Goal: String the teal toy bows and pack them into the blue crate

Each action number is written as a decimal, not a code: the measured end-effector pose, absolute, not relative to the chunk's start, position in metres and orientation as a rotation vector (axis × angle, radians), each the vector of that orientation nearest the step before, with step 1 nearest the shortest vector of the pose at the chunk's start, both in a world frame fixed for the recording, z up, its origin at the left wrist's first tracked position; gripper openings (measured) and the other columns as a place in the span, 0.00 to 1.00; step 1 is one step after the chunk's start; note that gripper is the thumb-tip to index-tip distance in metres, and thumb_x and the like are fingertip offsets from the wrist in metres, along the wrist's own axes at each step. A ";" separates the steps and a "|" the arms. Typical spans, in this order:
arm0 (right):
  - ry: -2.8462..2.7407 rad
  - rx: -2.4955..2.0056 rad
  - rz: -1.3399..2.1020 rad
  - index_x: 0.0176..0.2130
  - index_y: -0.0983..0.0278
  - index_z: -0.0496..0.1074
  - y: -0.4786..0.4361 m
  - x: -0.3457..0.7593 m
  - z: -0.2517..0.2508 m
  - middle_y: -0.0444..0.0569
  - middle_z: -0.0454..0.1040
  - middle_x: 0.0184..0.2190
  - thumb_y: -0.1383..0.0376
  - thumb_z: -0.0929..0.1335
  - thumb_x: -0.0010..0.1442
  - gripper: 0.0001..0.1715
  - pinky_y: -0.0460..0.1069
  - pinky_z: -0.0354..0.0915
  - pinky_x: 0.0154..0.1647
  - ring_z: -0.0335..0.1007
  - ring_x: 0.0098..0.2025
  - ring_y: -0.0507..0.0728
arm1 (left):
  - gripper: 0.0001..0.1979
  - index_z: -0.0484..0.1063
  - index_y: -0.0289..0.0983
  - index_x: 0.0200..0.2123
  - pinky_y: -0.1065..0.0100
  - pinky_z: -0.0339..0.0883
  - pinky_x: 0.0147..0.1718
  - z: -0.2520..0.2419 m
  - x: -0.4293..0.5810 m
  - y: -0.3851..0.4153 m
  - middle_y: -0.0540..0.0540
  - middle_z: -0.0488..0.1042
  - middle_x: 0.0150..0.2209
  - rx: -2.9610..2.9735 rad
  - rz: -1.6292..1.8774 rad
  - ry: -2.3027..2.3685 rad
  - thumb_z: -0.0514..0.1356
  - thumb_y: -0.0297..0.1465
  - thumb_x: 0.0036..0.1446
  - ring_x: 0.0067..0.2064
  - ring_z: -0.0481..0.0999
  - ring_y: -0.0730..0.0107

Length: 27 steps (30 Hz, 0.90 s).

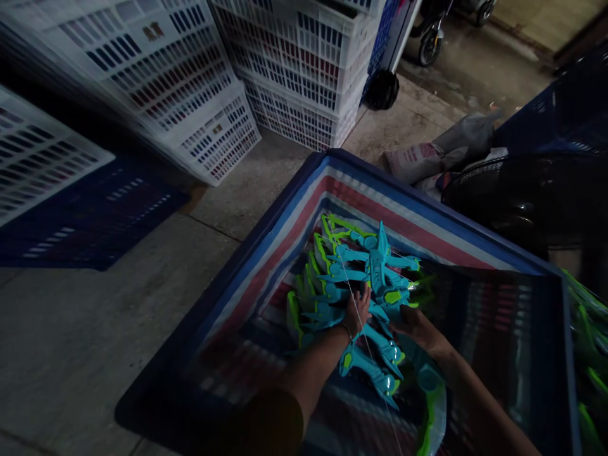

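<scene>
Both my arms reach down into a large box lined with a red, white and blue striped bag [304,209]. Inside lies a pile of turquoise and lime-green plastic toy crossbows [361,266] with thin strings. My left hand [357,309] rests on the pile with its fingers spread over the toys. My right hand [414,324] is beside it, its fingers tucked under a turquoise toy and partly hidden in the dark. More of the same toys [375,370] lie between my forearms.
White perforated plastic crates [304,69] are stacked on the concrete floor beyond the box, with a dark blue crate [95,215] at the left. A black fan [522,196], sacks [427,158] and more green toys [589,342] sit at the right. A scooter wheel [430,44] shows at the top.
</scene>
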State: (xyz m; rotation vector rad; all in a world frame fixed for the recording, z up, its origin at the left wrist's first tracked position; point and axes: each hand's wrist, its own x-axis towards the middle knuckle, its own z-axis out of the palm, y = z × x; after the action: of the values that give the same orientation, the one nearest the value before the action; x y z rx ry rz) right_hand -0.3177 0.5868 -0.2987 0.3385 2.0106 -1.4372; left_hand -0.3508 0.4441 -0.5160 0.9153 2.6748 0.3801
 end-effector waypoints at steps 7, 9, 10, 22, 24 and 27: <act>1.935 0.387 -1.487 0.31 0.64 0.71 0.593 -0.309 -0.292 0.48 0.76 0.23 0.43 0.78 0.55 0.29 0.48 0.62 0.32 0.69 0.26 0.54 | 0.40 0.53 0.29 0.77 0.45 0.68 0.61 -0.508 -0.346 0.443 0.26 0.40 0.80 0.805 0.352 2.732 0.62 0.38 0.70 0.67 0.69 0.35; 1.926 0.386 -1.526 0.31 0.64 0.71 0.595 -0.308 -0.289 0.48 0.76 0.23 0.43 0.78 0.54 0.29 0.49 0.63 0.33 0.69 0.26 0.54 | 0.41 0.50 0.28 0.78 0.44 0.68 0.61 -0.508 -0.346 0.442 0.27 0.39 0.80 0.813 0.352 2.727 0.61 0.37 0.70 0.67 0.68 0.35; 1.922 0.392 -1.544 0.31 0.64 0.71 0.597 -0.307 -0.288 0.48 0.76 0.23 0.43 0.79 0.54 0.29 0.49 0.63 0.34 0.70 0.27 0.54 | 0.42 0.49 0.28 0.78 0.44 0.68 0.62 -0.509 -0.346 0.442 0.28 0.39 0.80 0.816 0.351 2.723 0.61 0.37 0.70 0.68 0.67 0.34; 1.838 0.431 -1.633 0.32 0.63 0.68 0.613 -0.296 -0.278 0.47 0.76 0.25 0.44 0.81 0.52 0.31 0.49 0.64 0.34 0.70 0.27 0.54 | 0.42 0.43 0.27 0.79 0.44 0.63 0.65 -0.512 -0.348 0.439 0.26 0.36 0.80 0.838 0.348 2.696 0.59 0.37 0.71 0.68 0.66 0.32; 1.825 0.437 -1.646 0.32 0.63 0.67 0.615 -0.295 -0.280 0.47 0.76 0.26 0.44 0.81 0.51 0.32 0.49 0.65 0.33 0.70 0.27 0.54 | 0.42 0.44 0.25 0.78 0.45 0.64 0.63 -0.509 -0.347 0.439 0.25 0.35 0.80 0.847 0.340 2.704 0.58 0.36 0.72 0.67 0.67 0.33; 1.851 0.439 -1.627 0.31 0.64 0.68 0.617 -0.294 -0.284 0.48 0.77 0.26 0.43 0.81 0.51 0.32 0.48 0.64 0.33 0.71 0.27 0.54 | 0.42 0.43 0.23 0.78 0.44 0.64 0.64 -0.508 -0.347 0.439 0.23 0.35 0.79 0.855 0.319 2.711 0.59 0.36 0.72 0.67 0.66 0.32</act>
State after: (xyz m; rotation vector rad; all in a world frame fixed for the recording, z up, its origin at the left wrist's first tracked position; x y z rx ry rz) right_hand -0.2943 0.6171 -0.2841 0.4390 1.8505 -1.6266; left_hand -0.3466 0.4391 -0.5077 0.8549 2.7111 0.3193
